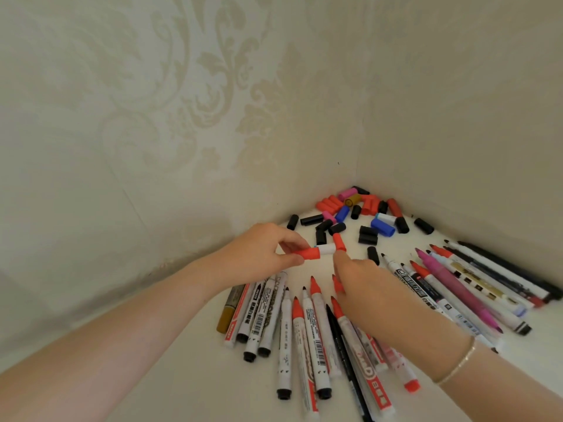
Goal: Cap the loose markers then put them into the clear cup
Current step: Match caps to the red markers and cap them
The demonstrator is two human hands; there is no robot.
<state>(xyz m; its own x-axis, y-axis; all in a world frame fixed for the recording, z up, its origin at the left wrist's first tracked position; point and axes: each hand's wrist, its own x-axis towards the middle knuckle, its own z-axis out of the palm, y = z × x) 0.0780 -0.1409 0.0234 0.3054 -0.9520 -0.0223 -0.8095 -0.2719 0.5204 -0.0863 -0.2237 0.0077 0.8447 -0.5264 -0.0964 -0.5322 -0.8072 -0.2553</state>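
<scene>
- A white worktop [189, 376] fills a corner between 2 cream damask-papered walls [152, 102].
- Loose caps [350, 214] pile in the corner; uncapped markers [320, 330] fan out nearer the camera.
- The left hand [262, 251] pinches a short marker [316, 251] by its red cap.
- The right hand's [365, 287] grip pinches a red cap [339, 242] at the marker's other end.

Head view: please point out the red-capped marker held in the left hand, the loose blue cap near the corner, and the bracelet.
Red-capped marker [316, 250], head view, on its white barrel.
Blue cap [382, 227], head view, on the cap's side.
Bracelet [457, 363], head view, on the chain across the right wrist.
</scene>
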